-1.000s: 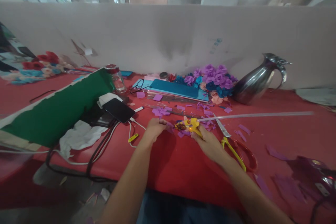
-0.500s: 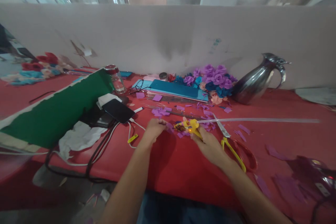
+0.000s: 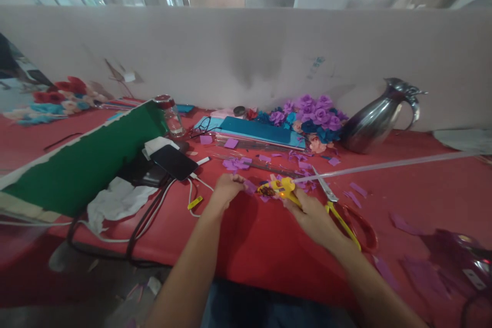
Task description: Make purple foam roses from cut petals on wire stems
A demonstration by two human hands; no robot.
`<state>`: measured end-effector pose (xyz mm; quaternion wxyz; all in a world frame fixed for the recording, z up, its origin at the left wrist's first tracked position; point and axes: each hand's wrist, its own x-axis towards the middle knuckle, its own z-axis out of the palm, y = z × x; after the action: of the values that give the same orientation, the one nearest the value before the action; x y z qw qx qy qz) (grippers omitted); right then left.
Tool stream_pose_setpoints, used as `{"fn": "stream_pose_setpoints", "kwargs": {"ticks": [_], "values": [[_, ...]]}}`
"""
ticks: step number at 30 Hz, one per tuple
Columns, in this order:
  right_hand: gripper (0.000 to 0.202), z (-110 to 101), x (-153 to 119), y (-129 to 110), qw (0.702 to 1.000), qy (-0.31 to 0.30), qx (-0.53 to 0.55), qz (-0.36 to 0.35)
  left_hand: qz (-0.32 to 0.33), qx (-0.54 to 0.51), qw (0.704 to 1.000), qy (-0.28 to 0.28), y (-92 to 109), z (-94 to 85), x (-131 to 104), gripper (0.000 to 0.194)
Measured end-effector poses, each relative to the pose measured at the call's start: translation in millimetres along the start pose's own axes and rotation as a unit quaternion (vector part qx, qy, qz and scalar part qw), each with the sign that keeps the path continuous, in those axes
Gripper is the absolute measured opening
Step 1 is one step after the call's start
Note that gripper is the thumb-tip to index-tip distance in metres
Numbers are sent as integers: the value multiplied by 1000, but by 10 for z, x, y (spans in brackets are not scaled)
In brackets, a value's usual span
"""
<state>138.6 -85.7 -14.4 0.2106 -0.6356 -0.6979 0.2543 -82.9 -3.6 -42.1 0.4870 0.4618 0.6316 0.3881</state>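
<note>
My right hand [image 3: 305, 210] is wrapped round the handle of a yellow glue gun [image 3: 282, 186]. A long clear glue stick [image 3: 369, 166] sticks out of the gun's back end toward the right. The gun's dark, stained nozzle points left. My left hand [image 3: 229, 187] pinches a small purple paper piece [image 3: 250, 187] close to the nozzle. Purple scraps lie behind and below the gun. Open scissors [image 3: 343, 221] with yellow and red handles rest just right of my right hand.
A metal jug [image 3: 371, 120] stands at the back right beside purple paper flowers [image 3: 315, 111]. Blue sheets [image 3: 255, 129] lie at the back middle. Left are a phone [image 3: 175, 162], cables, a green board [image 3: 84, 164] and a glass jar [image 3: 171, 118]. A dark red device [image 3: 467, 256] sits at the right.
The glue gun has shifted slightly right, and the far end of its clear stick has swung up and away. My left hand has barely moved.
</note>
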Motion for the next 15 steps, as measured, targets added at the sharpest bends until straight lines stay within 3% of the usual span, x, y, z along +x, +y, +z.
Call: {"fn": "stream_pose_setpoints", "kwargs": {"ticks": [15], "values": [[34, 78, 149, 16, 1000, 6, -17, 5, -5, 19, 1000, -14, 92, -16, -69, 8]]}}
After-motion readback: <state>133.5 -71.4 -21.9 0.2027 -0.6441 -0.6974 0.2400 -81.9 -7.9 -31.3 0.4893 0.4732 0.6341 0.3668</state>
